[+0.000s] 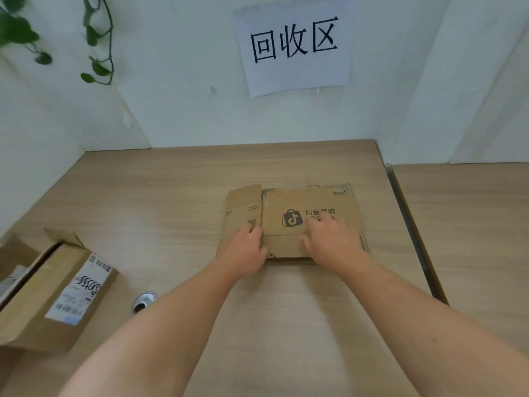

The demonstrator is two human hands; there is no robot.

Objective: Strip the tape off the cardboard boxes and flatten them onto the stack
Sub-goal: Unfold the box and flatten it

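Cardboard box [289, 224] lies flattened on the desk [171, 196] atop other flat cardboard [242, 200], my right hand [332, 242] pressing it with straight fingers, my left hand [246, 249] at its left edge, grip unclear, so I should square the edges and press the creases down.

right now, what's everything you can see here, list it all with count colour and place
flattened cardboard box: 1, brown, dark shopping-bag logo, top of the stack
cardboard stack: 1, brown, flat, centre of the table
open cardboard box: 1, brown, white shipping label, table's left edge
round metal object: 1, silver, right of the open box
wooden table: 1, light brown, below the wall
second table: 1, light brown, far right
paper sign: 1, white, black characters, wall ahead
vine: 1, green, upper left
left hand: 1, on the stack's near left part
right hand: 1, fingers spread, pressing the top box
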